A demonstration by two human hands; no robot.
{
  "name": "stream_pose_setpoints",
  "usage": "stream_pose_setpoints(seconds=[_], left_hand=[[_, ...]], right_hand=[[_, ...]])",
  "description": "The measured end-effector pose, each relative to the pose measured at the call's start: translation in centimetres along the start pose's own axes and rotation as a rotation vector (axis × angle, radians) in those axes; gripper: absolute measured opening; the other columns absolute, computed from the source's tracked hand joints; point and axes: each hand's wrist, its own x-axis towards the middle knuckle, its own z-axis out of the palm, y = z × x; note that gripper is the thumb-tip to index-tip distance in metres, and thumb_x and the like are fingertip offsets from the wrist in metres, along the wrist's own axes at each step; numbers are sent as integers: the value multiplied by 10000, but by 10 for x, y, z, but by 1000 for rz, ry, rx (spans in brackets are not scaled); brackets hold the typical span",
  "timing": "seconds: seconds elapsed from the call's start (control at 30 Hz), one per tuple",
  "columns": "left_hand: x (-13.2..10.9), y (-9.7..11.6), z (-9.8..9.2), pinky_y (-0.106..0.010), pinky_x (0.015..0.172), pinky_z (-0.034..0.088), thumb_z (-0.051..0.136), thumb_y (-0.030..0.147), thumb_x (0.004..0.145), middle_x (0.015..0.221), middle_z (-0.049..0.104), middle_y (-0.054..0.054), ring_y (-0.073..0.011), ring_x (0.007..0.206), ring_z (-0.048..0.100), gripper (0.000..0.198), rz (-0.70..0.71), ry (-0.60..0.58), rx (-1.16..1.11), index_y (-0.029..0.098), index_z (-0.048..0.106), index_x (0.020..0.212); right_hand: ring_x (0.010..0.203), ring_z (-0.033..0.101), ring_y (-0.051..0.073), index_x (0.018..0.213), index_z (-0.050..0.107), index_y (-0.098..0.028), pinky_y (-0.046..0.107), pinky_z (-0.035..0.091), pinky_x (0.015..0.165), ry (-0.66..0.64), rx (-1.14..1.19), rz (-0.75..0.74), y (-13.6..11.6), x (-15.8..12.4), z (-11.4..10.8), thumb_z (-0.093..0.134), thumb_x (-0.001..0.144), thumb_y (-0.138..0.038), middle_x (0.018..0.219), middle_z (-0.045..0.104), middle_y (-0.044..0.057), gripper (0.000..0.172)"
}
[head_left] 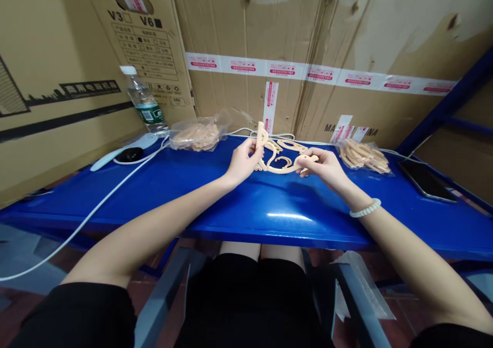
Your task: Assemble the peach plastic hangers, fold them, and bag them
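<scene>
My left hand [242,163] is closed on the upright left end of a beige, curved, wood-coloured piece [283,170]. The fingers of my right hand [323,167] pinch the same piece at its rounded right end. It is held above the blue table between both hands, its middle bowing downward. Whether it is one part or several joined cannot be made out. Just behind it lie several loose beige curved pieces [292,146], partly hidden by the held piece and my hands.
Clear plastic bags of beige pieces lie at left [198,135] and right [362,155] on the blue table [231,209]. A water bottle [146,104], a white cable [115,196] and a black phone [427,181] are also there. Cardboard [246,96] stands behind.
</scene>
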Motion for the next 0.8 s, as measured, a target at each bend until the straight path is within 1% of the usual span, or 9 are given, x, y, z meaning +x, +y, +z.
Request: stream_pose_setpoints(seconds=[0.13,0.23,0.27,0.33,0.43,0.5,0.63,0.73,0.8], left_hand=[[6,-12,-1,-246,687,568,529,217,956,913,701,-49,-147,795,703,86,-20,74,-22,174,589,1000],[7,-13,-4,-250,732,548,542,202,947,930,691,-43,-144,818,677,58,-16,78,-19,181,585,981],[6,-12,-4,-246,738,537,554,202,939,922,685,-35,-142,818,666,51,-14,69,-20,184,587,973],[4,-7,-5,-235,704,511,570,226,928,864,663,-16,-138,765,639,51,-19,25,-30,186,594,951],[-3,5,-2,-234,630,476,583,298,925,772,616,11,-130,658,588,115,-41,-111,-67,184,593,912],[-9,12,1,-245,659,481,617,325,905,790,612,11,-137,695,591,150,-56,-227,-99,180,591,882],[-20,22,9,-278,731,503,712,356,840,866,647,-14,-163,809,627,261,-114,-470,-178,177,533,778],[-26,23,14,-287,657,527,694,466,851,909,680,-50,-174,766,677,375,-196,-615,-257,196,445,772],[-28,24,16,-275,585,520,627,525,886,938,697,-74,-167,705,687,382,-244,-663,-296,203,433,817]], right_hand=[[490,573,90,751,678,-152,198,473,429,43,18,0,5,5,-5,889,661,-418,606,641,-10,352],[479,510,63,723,643,-165,170,402,381,62,89,-11,9,8,-6,889,664,-434,607,602,-27,369],[484,511,64,722,626,-174,171,406,381,66,118,-12,10,9,-7,889,662,-446,620,605,-28,383],[527,564,82,741,603,-192,188,472,425,68,173,-8,11,10,-9,899,643,-449,664,629,-25,405],[639,665,120,819,638,-199,228,578,550,38,219,9,9,11,-12,939,582,-399,737,679,-13,432],[675,697,139,870,687,-182,241,604,596,-1,221,19,9,10,-11,955,555,-371,767,708,11,454],[648,716,160,835,734,-143,245,606,584,-56,197,2,10,8,-8,955,557,-356,757,737,50,414],[613,711,160,808,751,-156,252,602,561,-78,111,-56,9,6,-5,936,592,-357,752,749,45,348],[599,705,169,789,758,-168,287,615,571,-103,46,-96,6,3,-3,923,609,-376,744,750,40,322]])
